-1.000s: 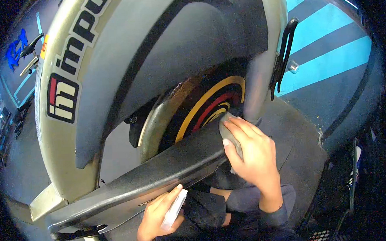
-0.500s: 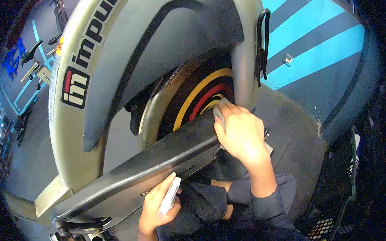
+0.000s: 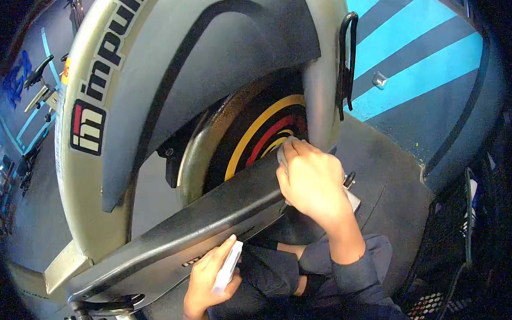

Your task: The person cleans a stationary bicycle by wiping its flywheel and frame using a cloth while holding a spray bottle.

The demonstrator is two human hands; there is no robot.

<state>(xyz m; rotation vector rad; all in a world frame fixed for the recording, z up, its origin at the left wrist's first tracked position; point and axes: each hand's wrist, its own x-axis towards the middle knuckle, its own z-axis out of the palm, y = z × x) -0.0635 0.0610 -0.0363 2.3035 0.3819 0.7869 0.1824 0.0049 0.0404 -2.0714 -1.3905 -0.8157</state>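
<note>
My right hand [image 3: 313, 183] is closed around a grey cloth [image 3: 282, 154], pressed on the far end of the exercise bike's long black cover [image 3: 207, 215]. Just beyond the cloth is the dark flywheel [image 3: 249, 132] with yellow and red rings. My left hand [image 3: 209, 280] grips a small white object [image 3: 226, 269] near the cover's lower side; what this object is, I cannot make out. The bike's curved frame [image 3: 71, 183] carries "impulse" lettering and rises on the left.
A black wire holder [image 3: 348, 66] is fixed on the bike's right upright. Behind it stands a wall with blue stripes [image 3: 422, 69]. Another bike's saddle [image 3: 38, 70] shows at the upper left. A black mesh item [image 3: 465, 254] is at the lower right.
My right hand with the cloth has moved slightly left and toward me along the cover. The view has shifted to the right. My left hand still holds the white object.
</note>
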